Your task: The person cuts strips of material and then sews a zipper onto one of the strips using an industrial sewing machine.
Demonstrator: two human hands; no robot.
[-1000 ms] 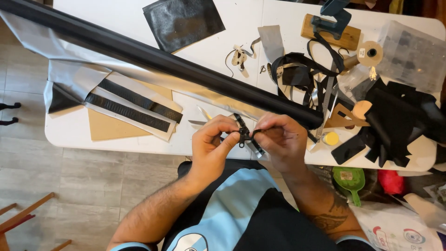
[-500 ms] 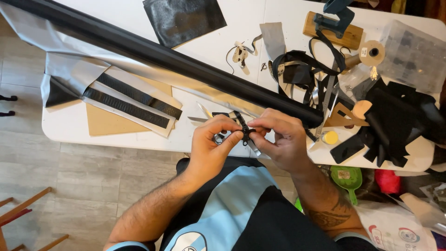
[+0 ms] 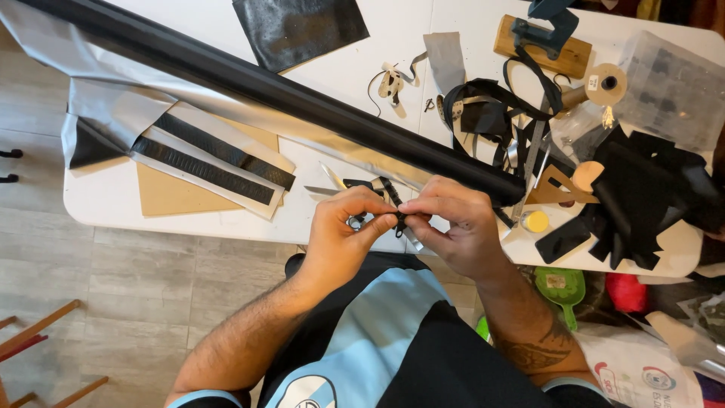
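My left hand (image 3: 341, 234) and my right hand (image 3: 455, 227) meet at the near edge of the white table (image 3: 106, 200). Between their fingertips they pinch a narrow black strap (image 3: 393, 198) with a small black clip on it. A small metal ring (image 3: 355, 223) shows under my left fingers. Scissors (image 3: 332, 185) lie on the table just beyond my hands. A long black roll of material (image 3: 279, 94) runs diagonally across the table, its end just above my right hand.
Black hook-and-loop strips on card (image 3: 208, 162) lie at left. A black leather sheet (image 3: 298, 26) is at the far edge. Black straps, fabric scraps (image 3: 642, 189), a wooden block (image 3: 540, 45), a tape spool (image 3: 604, 83) and a clear box (image 3: 672, 87) crowd the right side.
Both hands stay together on the strap. The fingers have shifted slightly along it, and the view has drifted a little.
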